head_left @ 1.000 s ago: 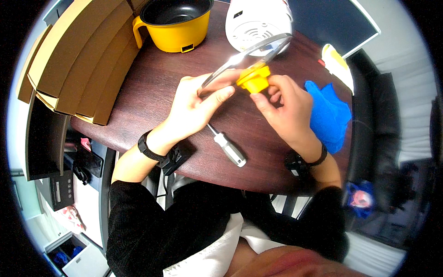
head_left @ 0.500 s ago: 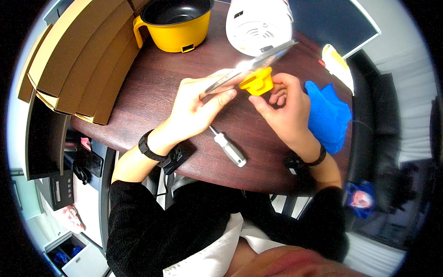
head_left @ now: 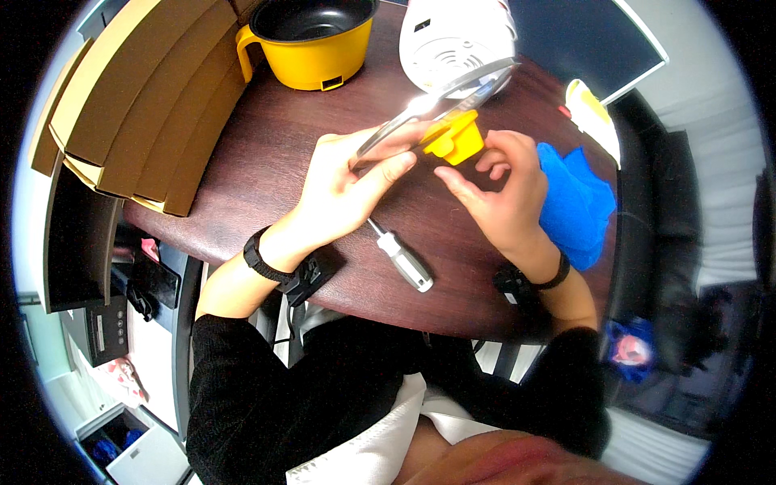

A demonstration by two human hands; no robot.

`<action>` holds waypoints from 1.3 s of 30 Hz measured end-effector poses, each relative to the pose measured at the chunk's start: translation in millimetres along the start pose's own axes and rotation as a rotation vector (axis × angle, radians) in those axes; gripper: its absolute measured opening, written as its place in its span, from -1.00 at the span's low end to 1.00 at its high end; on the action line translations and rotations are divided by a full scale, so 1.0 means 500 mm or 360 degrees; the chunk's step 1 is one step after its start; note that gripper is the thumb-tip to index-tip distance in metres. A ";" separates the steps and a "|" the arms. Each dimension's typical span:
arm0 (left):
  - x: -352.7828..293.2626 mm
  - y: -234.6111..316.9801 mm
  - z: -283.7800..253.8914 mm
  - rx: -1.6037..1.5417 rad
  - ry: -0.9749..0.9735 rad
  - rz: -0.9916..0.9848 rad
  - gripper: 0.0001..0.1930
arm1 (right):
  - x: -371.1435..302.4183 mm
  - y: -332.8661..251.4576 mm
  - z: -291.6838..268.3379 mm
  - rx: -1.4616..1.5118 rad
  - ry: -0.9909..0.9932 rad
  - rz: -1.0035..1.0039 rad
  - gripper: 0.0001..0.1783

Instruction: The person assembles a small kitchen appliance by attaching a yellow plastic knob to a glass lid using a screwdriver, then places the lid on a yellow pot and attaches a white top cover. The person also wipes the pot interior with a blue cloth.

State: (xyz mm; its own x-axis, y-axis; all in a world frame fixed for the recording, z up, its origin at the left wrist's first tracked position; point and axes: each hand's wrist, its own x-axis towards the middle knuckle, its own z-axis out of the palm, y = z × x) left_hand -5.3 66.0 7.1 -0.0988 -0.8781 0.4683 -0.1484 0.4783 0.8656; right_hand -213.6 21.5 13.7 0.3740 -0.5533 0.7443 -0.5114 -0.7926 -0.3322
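Two hands of mine over table [head_left: 271,158], glass lid [head_left: 437,100] held above it. Lid tilted, seen nearly edge-on; long axis slants from near left up to far right. Yellow knob [head_left: 459,141] sticks out of lid toward me and to right. My left hand [head_left: 341,187] clamped on lid's near-left rim. My right hand [head_left: 511,194]: thumb and fingers apart, just beside knob; cannot tell whether fingertips touch. Screwdriver [head_left: 406,264] on table, handle toward me, shaft toward left hand. Blue cloth [head_left: 575,206] at right.
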 end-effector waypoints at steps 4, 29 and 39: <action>-0.001 0.010 -0.002 -0.0091 -0.0041 -0.0143 -0.67 | 0.014 0.016 -0.001 -0.0295 0.0078 -0.0517 -0.61; -0.003 -0.012 0.002 0.0040 -0.0064 0.0076 -0.66 | 0.013 0.013 -0.010 0.1874 -0.0717 0.1287 -0.62; 0.001 -0.006 0.000 -0.0048 -0.0020 -0.0074 -0.67 | 0.018 -0.014 -0.016 -0.0087 -0.0245 0.0208 -0.51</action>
State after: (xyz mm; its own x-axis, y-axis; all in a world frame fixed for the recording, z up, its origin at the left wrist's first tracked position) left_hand -4.8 64.0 4.6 -0.1047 -0.8990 0.4253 -0.1235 0.4361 0.8914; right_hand -212.7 24.2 27.5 0.4136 -0.6866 0.5979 -0.6029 -0.6986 -0.3852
